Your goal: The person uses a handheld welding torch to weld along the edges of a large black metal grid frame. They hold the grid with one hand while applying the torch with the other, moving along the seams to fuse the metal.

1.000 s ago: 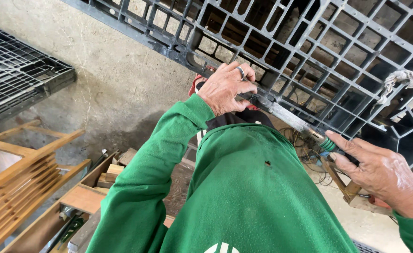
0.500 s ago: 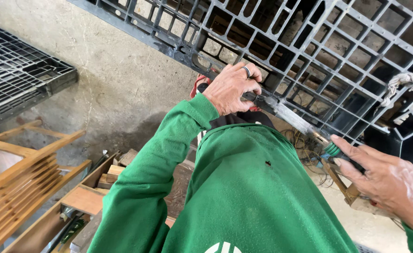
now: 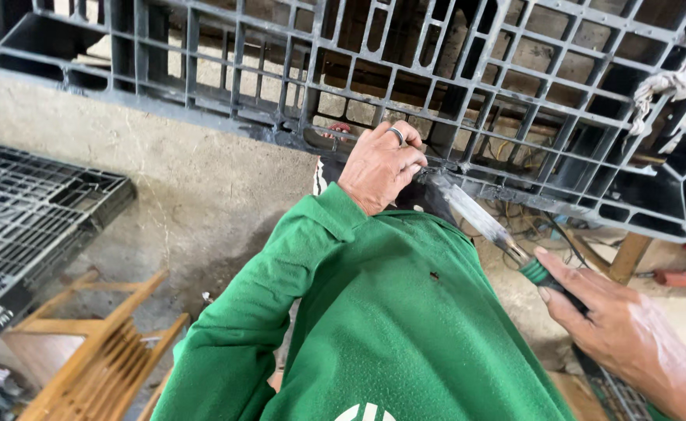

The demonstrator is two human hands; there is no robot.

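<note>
Left hand [image 3: 382,165]: my fingers are curled tight around the lower bar of the black plastic pallet [image 3: 514,93], at 12 o'clock.
Right hand [image 3: 631,335]: closed around the green handle of my tool [image 3: 489,222], at 4 o'clock.
Tool: the blade slants up to 11 o'clock, its tip touching the pallet bar just beside my left hand.
Wooden rack [image 3: 93,359]: 8 o'clock, well apart.

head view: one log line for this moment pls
left hand: gripping black plastic pallet edge | right hand: holding green-handled tool, tip at pallet

A wooden rack [image 3: 86,351] lies near left on the concrete floor [image 3: 202,203]; a second dark grid pallet [image 3: 23,210] sits far left.
</note>
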